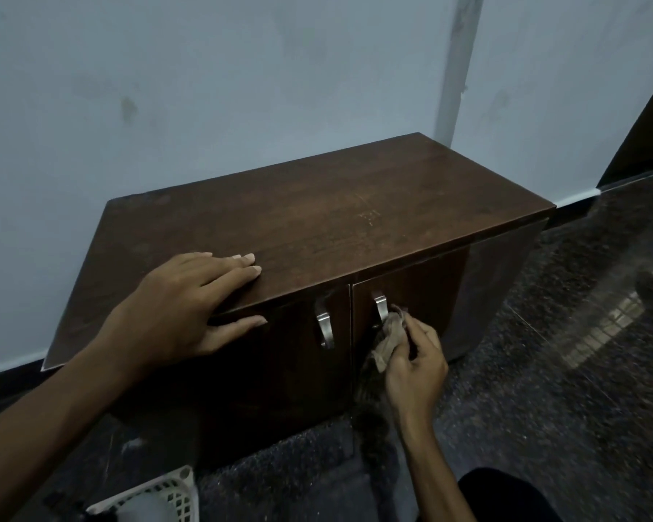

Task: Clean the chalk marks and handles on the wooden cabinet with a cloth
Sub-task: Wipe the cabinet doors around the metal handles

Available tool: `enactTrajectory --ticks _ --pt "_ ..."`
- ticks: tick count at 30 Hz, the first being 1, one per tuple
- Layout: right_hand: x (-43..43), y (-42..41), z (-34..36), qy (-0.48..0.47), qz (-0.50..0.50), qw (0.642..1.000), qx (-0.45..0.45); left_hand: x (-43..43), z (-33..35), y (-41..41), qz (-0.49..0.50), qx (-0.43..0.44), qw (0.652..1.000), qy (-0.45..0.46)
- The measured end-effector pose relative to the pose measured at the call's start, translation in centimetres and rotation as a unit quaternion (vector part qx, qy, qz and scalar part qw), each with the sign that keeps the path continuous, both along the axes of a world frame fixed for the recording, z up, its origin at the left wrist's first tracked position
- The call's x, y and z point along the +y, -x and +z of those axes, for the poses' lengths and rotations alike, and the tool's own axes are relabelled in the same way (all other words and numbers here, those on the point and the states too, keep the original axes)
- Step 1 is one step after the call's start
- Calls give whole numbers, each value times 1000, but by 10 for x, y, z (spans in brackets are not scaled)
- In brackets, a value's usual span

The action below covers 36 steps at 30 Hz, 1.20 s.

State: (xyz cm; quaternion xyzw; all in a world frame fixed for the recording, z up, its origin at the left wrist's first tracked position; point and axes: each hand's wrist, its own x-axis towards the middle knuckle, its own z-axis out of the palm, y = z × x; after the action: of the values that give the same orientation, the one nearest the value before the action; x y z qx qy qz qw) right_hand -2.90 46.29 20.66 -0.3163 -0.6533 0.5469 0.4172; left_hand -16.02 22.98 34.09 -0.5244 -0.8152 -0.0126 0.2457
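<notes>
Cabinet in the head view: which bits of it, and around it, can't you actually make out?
All in the head view:
Right handle: lower part covered by the cloth held in the right hand.
Chalk marks on the top: too faint and small to read.
Cabinet front edge at left: hidden under the left hand.
White basket: cut off by the bottom edge of the picture.

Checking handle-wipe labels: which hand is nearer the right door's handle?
Right. The right hand holds the cloth at the right door's handle; the left hand rests on the front edge of the cabinet top, past the left door's handle.
</notes>
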Motion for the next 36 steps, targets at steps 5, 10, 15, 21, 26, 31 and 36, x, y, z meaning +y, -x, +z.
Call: enactTrajectory --ticks 5,10,15,21,26,31,36 --pt "11 4 21 -63 33 997 26 -1 0 1 0 -2 1000 8" --pt "16 -5 5 -86 87 991 -62 0 0 1 -3 3 1000 9" --pt "19 -6 13 -72 92 992 -56 0 0 -1 -2 13 1000 5" --pt "-8 2 41 -124 -4 991 40 -1 -1 1 1 16 1000 6" --pt "-64 15 35 -195 0 979 62 -1 -2 0 2 19 1000 -4" --pt "-86 18 25 -323 53 941 82 1 0 -2 8 11 1000 4" --pt "-93 13 28 -372 92 923 38 0 1 -4 13 -2 1000 3"
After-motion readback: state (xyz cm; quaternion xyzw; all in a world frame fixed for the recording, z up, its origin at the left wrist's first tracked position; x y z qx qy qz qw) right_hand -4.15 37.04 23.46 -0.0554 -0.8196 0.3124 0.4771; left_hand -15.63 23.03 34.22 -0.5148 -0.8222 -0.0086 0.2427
